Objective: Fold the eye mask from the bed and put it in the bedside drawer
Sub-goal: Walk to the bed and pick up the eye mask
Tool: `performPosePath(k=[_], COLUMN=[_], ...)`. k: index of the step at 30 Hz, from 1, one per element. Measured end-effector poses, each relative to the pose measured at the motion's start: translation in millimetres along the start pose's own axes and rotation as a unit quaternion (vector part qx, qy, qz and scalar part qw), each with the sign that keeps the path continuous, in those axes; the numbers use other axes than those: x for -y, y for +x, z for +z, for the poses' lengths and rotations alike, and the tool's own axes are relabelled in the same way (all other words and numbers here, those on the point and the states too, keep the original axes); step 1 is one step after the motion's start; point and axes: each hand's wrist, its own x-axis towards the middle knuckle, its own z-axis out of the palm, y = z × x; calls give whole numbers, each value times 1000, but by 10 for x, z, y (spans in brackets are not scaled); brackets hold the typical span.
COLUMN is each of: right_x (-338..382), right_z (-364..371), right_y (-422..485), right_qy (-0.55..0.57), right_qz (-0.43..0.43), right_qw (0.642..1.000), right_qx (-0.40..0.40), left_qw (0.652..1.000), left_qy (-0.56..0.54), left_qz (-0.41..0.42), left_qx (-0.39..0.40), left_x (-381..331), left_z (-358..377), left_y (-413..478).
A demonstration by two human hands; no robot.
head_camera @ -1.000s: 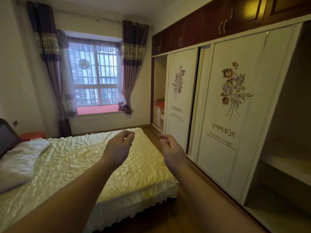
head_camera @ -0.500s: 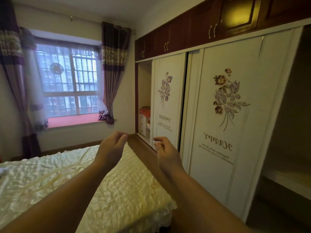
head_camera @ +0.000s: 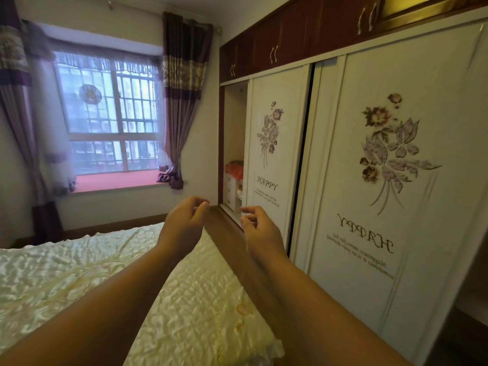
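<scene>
Both my arms reach forward at chest height. My left hand hovers over the right edge of the bed, fingers loosely curled and holding nothing. My right hand hangs over the strip of wooden floor beside the bed, fingers also loosely curled and empty. The bed has a shiny cream quilted cover. No eye mask and no bedside drawer show in this view.
A white sliding-door wardrobe with flower prints runs along the right, one bay open with small drawers inside. Ahead is a window with purple curtains and a red sill. The floor gap between bed and wardrobe is narrow.
The view has swung right and moved forward: the pillow end of the bed has left the frame and the wardrobe fills more. Both hands stay raised and empty.
</scene>
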Motion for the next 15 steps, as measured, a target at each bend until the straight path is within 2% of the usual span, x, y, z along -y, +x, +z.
performPosePath(k=[15], right_x=[-1183], right_z=[-546], right_y=[2410], right_qy=[35], right_qz=[-63], right_qw=[995], right_qx=[73], left_qw=[995], left_qy=[33], left_qz=[-46], left_qx=[-77], left_x=[-94], left_z=[1664], left_y=[1565])
